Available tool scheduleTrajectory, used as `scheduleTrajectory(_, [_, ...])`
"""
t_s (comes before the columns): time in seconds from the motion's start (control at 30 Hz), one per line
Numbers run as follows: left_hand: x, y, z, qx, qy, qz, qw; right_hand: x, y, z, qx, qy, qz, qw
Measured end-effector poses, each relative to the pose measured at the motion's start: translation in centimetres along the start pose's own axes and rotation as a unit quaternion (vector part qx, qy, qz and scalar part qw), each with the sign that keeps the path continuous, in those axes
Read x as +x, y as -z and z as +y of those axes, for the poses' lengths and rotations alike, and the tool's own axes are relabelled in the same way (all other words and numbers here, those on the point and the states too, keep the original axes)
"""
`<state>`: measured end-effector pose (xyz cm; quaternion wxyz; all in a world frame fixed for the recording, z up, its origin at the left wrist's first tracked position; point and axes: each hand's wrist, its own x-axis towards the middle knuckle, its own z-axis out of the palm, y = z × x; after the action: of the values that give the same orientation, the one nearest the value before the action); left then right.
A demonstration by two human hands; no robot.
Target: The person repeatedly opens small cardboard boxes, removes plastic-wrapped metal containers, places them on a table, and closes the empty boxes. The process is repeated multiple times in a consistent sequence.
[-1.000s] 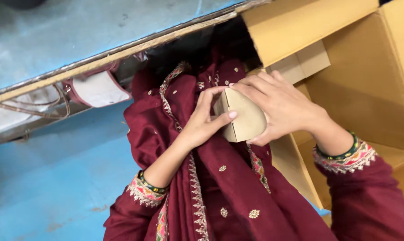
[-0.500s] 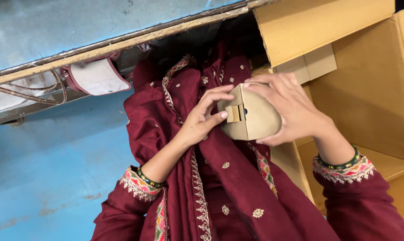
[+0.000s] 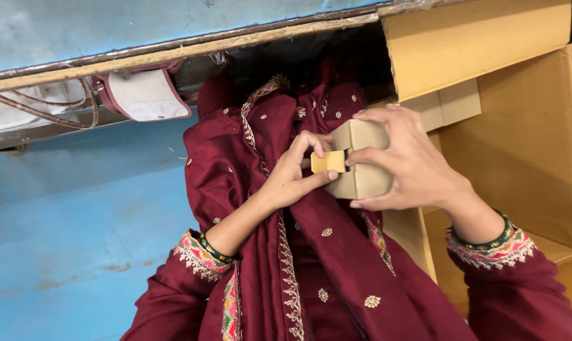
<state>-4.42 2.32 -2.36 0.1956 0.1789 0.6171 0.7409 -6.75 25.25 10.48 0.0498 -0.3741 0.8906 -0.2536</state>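
Box turned since earlier; right hand wraps small cardboard box steadying it, left hand pinches tab.

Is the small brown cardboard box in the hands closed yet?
Not fully: the small brown cardboard box has its end tab sticking out, pinched by the left hand; right hand grips it.

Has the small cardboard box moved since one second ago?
Yes. The small cardboard box has turned, its tab now facing up, staying near the big carton.

Right hand grips small cardboard box; left hand pinches its flap.
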Motion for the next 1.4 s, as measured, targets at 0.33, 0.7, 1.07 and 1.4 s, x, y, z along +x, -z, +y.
scheduleTrajectory(0.33, [-0.2,0.5,0.4,0.043,-0.009,-0.030,0.999,-2.7,-1.0,1.5,0.061,-0.019,0.048,0.997])
scheduleTrajectory(0.7, [-0.1,1.1,-0.9,-0.040,0.035,-0.034,0.998,-2.6,-1.2,1.8,0.181,0.042,0.138,0.973])
scheduleTrajectory(1.07, [-0.5,2.9,-0.3,-0.185,0.133,0.001,0.974,-8.6,4.6,8.3,0.374,-0.070,0.150,0.913])
scheduleTrajectory(1.4, [4.1,3.3,10.4,0.378,-0.143,-0.070,0.912,-8.6,3.9,5.4,0.124,-0.219,-0.019,0.968])
